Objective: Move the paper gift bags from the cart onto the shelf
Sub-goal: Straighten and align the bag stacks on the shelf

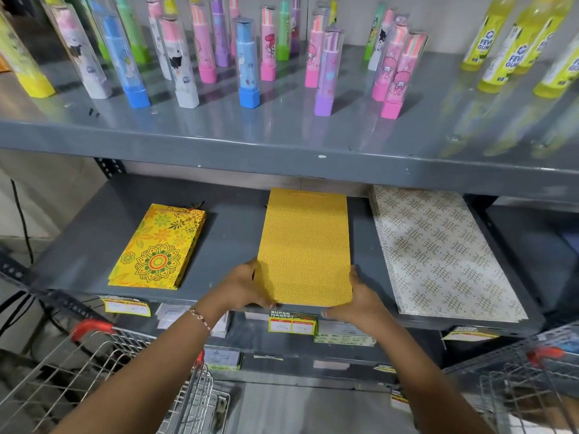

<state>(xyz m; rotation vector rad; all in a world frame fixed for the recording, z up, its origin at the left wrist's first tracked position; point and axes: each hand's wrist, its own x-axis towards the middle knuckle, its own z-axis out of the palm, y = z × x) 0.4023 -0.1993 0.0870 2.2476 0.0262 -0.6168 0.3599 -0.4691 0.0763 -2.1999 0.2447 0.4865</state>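
A mustard-yellow patterned paper gift bag (305, 245) lies flat on the middle of the grey lower shelf (232, 233). My left hand (242, 286) grips its near left corner and my right hand (357, 297) holds its near right corner at the shelf's front edge. To the left lies a stack of yellow floral gift bags (159, 247). To the right lies a stack of white gift bags (438, 252) with a dark knot pattern. The wire cart (103, 368) stands at the lower left; its contents are not visible.
The upper shelf (282, 133) carries several upright pastel pen tubes (249, 62) and yellow glue bottles (498, 48) at the right. Price labels (291, 322) hang along the lower shelf's front edge. A second wire cart (532, 380) shows at the lower right.
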